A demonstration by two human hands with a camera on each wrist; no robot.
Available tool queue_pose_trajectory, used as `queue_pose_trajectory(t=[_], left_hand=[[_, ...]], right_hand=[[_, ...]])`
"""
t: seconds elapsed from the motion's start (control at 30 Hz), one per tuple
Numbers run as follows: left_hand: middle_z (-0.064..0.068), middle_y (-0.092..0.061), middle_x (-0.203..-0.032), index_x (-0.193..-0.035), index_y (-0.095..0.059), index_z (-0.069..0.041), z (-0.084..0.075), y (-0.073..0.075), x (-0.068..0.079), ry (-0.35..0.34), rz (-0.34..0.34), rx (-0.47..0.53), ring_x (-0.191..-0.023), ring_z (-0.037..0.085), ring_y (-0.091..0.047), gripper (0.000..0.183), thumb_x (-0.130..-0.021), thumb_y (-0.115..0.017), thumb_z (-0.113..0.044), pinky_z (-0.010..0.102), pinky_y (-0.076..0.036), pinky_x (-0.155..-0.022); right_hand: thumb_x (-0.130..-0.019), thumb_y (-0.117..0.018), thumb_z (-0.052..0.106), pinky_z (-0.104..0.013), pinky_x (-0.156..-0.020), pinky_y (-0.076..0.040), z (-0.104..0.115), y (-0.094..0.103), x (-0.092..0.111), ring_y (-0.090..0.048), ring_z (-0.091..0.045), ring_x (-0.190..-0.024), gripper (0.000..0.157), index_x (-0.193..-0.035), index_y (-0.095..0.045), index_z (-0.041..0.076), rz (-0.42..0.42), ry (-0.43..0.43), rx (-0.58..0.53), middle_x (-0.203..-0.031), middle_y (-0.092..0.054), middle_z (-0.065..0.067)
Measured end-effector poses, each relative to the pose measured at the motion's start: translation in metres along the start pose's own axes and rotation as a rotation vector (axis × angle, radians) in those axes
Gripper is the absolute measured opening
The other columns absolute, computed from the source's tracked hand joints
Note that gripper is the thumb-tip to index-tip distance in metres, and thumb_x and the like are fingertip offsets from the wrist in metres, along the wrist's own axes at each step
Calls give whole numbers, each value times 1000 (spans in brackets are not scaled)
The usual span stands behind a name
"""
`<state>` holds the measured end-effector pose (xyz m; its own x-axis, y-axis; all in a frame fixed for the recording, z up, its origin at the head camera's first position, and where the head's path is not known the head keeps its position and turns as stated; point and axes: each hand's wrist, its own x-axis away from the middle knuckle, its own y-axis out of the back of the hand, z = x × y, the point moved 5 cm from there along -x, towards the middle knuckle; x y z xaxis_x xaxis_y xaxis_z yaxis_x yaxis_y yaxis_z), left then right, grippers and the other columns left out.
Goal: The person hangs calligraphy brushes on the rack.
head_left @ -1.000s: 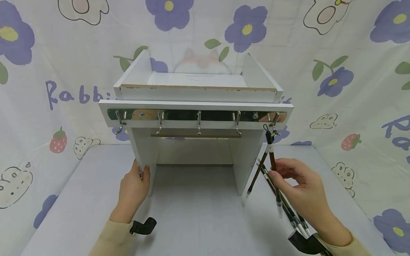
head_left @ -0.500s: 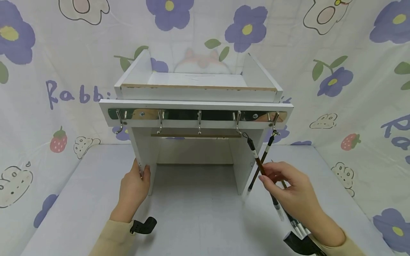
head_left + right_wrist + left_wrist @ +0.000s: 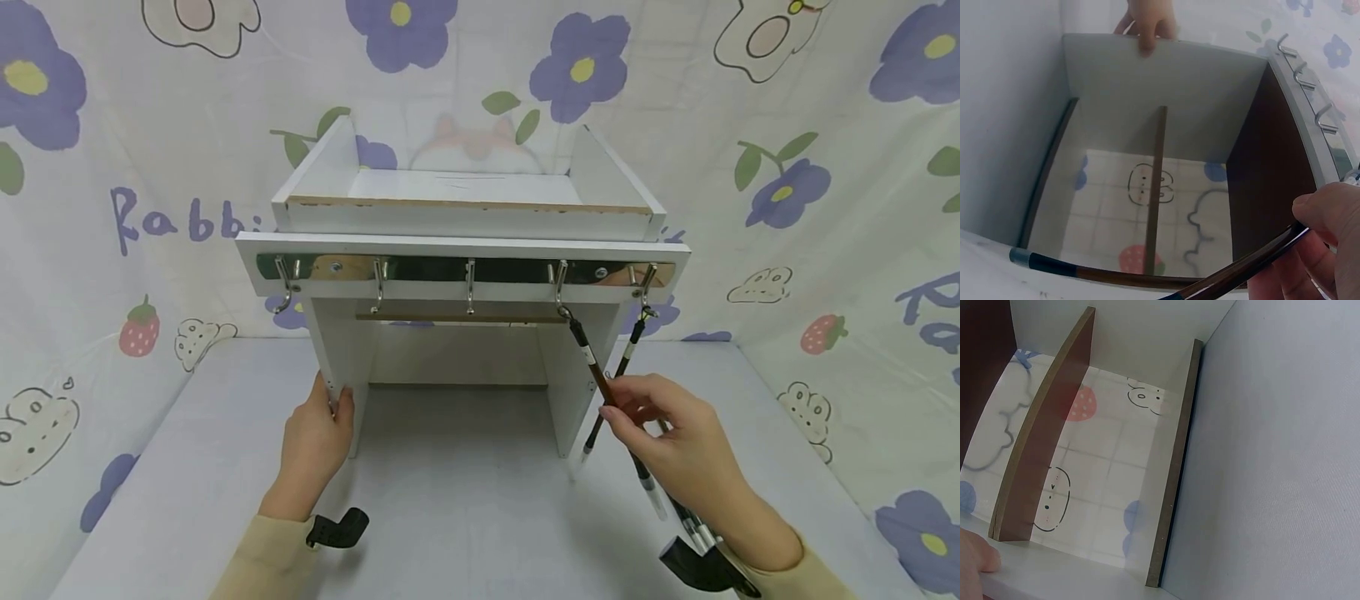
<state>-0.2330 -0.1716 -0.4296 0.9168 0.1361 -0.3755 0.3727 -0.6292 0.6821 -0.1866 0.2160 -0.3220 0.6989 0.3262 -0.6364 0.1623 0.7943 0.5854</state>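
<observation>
My right hand [image 3: 675, 442] pinches the brown shaft of a writing brush [image 3: 599, 381] between thumb and fingers. The brush slants, and its top cord loop is right at the second hook [image 3: 561, 283] from the right. A second brush [image 3: 627, 354] hangs by its loop from the rightmost hook [image 3: 647, 283], crossing behind the held one. My left hand [image 3: 318, 433] grips the left side panel of the white shelf [image 3: 465, 247], thumb on the inner face. In the right wrist view, the held brush [image 3: 1241, 272] runs down-left from the thumb.
Several more brushes [image 3: 701, 533] lie on the white tabletop [image 3: 465, 517], partly hidden under my right forearm. Three other hooks, among them the leftmost hook [image 3: 285, 283], line the shiny strip with nothing hanging on them. A flower-printed cloth [image 3: 480, 50] stands behind the shelf.
My right hand has carried the brush left from beside the rightmost hook. Its loop has moved to the second hook from the right. The left hand keeps its grip.
</observation>
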Motion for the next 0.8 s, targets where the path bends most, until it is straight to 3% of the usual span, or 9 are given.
queue_pose_trajectory(t=[0.4, 0.8], left_hand=[[33, -65, -97, -126, -44, 4, -1, 0, 0, -7, -14, -2, -76, 43, -67, 35, -100, -49, -19, 53, -52, -58], [33, -65, -97, -127, -43, 5, -1, 1, 1, 3, -7, -6, -77, 43, -67, 37, -100, -48, -20, 53, -52, -59]], right_hand=[[-80, -75, -5, -18, -65, -51, -5, -1, 1, -62, -6, -79, 32, -107, -67, 10, -3, -18, 31, -90, -66, 8], [-78, -75, -7, -18, -63, -50, -7, -12, 1, -61, -10, -75, 36, -109, -67, 11, -42, -29, -24, -87, -67, 3]])
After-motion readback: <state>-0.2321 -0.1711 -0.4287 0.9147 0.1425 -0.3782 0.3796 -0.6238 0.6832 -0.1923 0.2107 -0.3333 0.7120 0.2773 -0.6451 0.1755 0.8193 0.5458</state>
